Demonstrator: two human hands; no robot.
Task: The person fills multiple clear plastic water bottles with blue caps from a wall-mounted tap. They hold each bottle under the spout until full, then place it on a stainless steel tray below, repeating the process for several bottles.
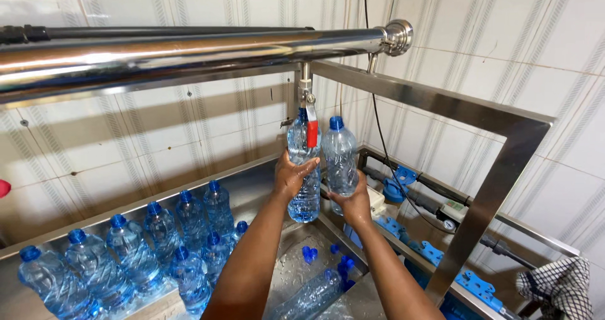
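Steel tap (307, 109) above left-hand bottle (304, 169); right-hand bottle (340, 156) beside.

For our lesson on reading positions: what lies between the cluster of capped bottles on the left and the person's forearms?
In the head view, only bare wet steel of the tray separates the capped bottles from the left hand's forearm; loose blue caps lie between both forearms.

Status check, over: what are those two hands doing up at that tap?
Left hand grips bottle under red-handled tap. Right hand holds capped bottle beside it. Nothing blocking.
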